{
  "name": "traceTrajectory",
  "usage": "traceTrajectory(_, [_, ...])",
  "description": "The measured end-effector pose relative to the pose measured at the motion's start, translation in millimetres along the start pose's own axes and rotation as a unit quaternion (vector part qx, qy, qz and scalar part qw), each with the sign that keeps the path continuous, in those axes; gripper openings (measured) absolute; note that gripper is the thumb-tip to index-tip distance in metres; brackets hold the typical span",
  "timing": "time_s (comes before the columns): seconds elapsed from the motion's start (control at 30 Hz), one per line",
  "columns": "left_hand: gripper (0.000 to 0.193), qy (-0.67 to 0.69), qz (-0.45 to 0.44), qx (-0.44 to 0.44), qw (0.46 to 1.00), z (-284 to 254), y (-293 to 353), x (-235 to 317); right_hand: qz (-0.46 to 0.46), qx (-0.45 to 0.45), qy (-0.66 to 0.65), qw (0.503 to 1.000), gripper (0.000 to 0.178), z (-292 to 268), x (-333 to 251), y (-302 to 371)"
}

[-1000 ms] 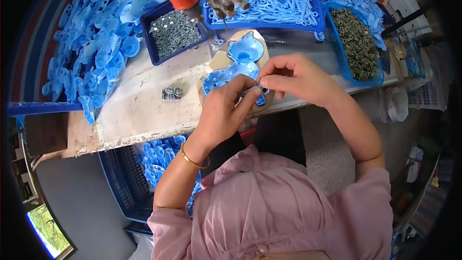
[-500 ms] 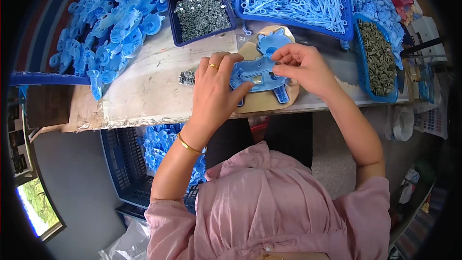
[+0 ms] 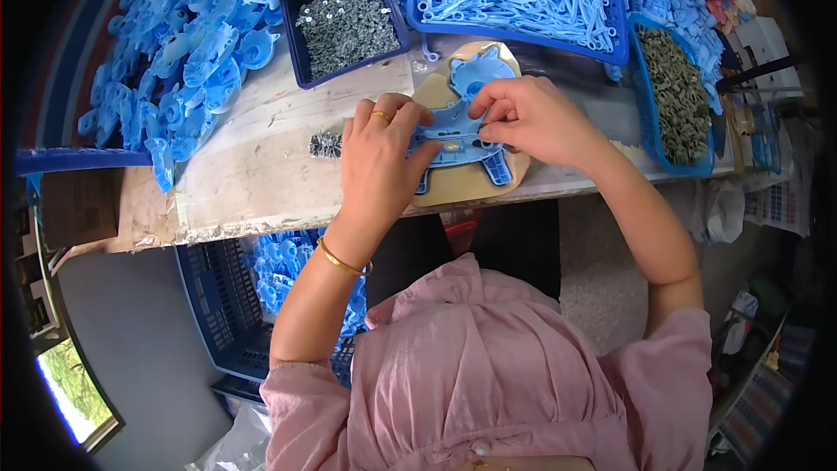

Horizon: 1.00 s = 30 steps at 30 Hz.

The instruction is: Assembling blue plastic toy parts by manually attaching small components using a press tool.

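The blue animal-shaped shell (image 3: 451,122) lies on the tan board (image 3: 453,194), hollow side up, near the front edge of the worktable (image 3: 244,166). Its rounded head end points away from the person; two leg-like projections point toward the table edge, the left one partly covered. The left hand (image 3: 379,153) is at the shell's left side, fingers bent, thumb set apart from them; it hides that end of the shell, and whether it grips the rim or merely rests there cannot be told. The right hand (image 3: 536,118) is over the right side, fingers curled, thumb and forefinger slightly parted; a dark spot shows at the thumb tip, too small to identify, so a hold cannot be confirmed. A small dark metallic bundle (image 3: 326,145) lies just beside the left hand, its right end possibly covered. Beyond are a dark blue tray (image 3: 353,72) of small metallic pieces, individually indistinct, and a blue tray (image 3: 523,44) of looped sticks, cut off by the upper edge. A blue basket (image 3: 645,105) of grey-green pieces stands to the right. Below, the tabletop and left forearm partly obscure a dark crate (image 3: 227,296).
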<state>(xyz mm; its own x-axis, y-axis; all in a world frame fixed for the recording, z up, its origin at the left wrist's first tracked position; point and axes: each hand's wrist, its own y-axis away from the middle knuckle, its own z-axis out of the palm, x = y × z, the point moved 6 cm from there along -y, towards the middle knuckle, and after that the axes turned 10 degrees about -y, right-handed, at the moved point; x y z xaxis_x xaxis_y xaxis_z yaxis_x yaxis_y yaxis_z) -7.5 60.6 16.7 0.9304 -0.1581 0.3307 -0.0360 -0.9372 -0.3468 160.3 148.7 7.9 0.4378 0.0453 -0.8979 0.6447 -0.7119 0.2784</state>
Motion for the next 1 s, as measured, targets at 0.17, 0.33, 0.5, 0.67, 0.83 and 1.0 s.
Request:
traceTrajectory(0.17, [0.019, -0.036, 0.011, 0.005, 0.999, 1, 1, 1, -0.12, 0.053, 0.167, 0.977, 0.015, -1, -10, 2])
traceTrajectory(0.33, [0.011, -0.077, -0.004, 0.014, 0.997, -1, -1, 6, -0.078, 0.015, 0.24, 0.967, 0.012, -10, -12, -12])
traceTrajectory(0.5, [0.013, -0.072, -0.004, -0.006, 0.997, 5, 2, 2, -0.19, 0.087, 0.177, 0.962, 0.023, 4, -30, -2])
traceTrajectory(0.67, [0.029, -0.172, 0.009, 0.011, 0.985, 5, 5, 5, -0.519, 0.331, 0.138, 0.776, 0.038, 46, -151, 16])
traceTrajectory(0.83, [0.031, -0.075, 0.022, 0.036, 0.996, -5, 8, 11, -0.476, 0.488, 0.18, 0.709, 0.091, 36, -183, -68])
traceTrajectory(1.0, [0.016, -0.018, 0.024, 0.072, 0.997, -18, -14, 4, -0.447, 0.551, 0.303, 0.636, 0.036, -12, -180, -178])
